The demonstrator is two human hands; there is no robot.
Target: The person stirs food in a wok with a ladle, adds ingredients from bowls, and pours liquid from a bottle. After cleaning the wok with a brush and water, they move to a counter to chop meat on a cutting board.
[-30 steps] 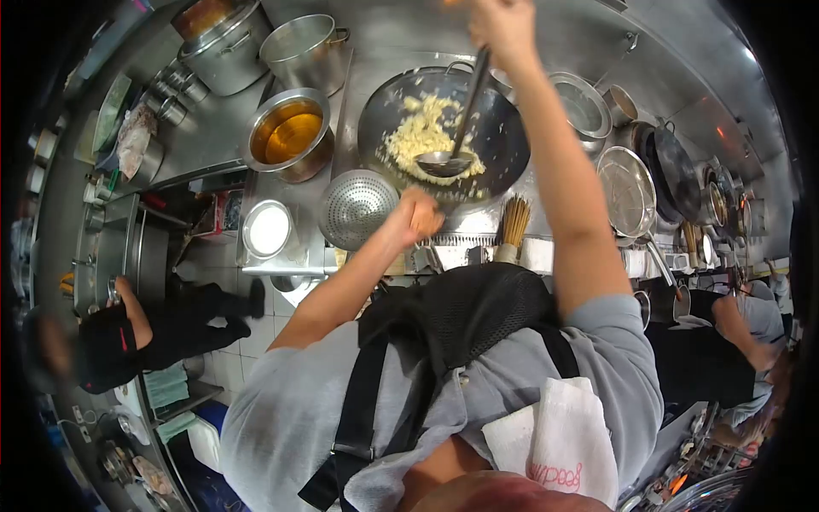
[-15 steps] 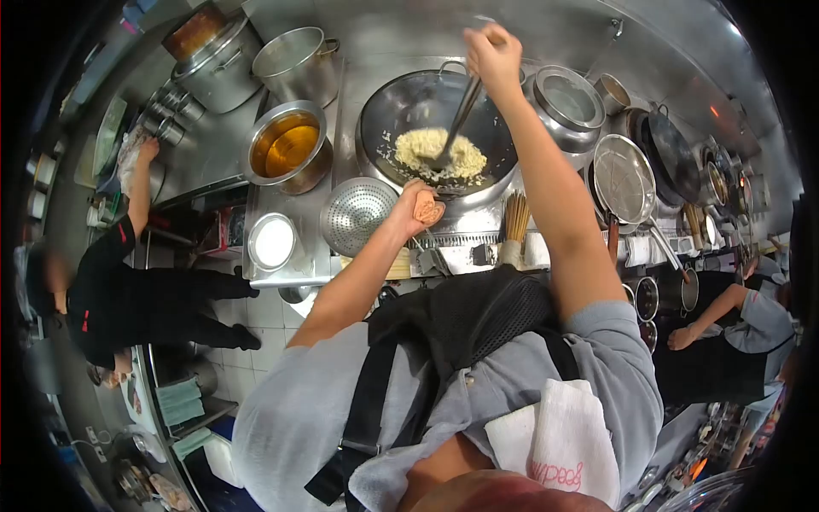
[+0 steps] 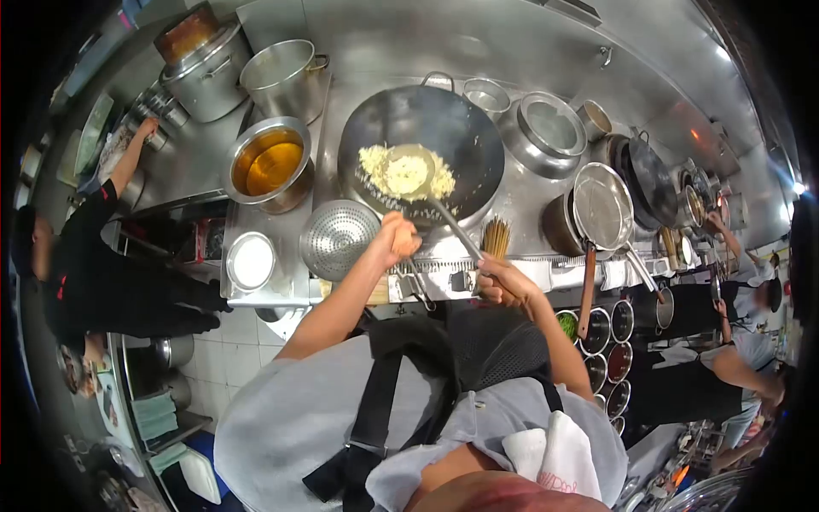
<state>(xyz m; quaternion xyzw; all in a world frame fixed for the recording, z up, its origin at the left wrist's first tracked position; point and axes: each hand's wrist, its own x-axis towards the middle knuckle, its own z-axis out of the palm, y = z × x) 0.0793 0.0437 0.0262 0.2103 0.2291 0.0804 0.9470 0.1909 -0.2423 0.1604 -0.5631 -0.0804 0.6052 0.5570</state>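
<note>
R hand fingers tight round ladle; L hand at wok rim, grip unclear. Prob. best: sweep low under yellow rice-like mix.

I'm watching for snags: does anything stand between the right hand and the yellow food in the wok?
Nothing visible: the ladle in the right hand reaches into the wok, to the yellow food. The left hand is beside the handle, not across it.

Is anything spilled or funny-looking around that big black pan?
I see no clear spill. Pale food bits dot the near wall of the wok, which seems normal. The oddest thing is a wooden handle: it seems to poke past the edge of the counter, where someone might bump it.
</note>
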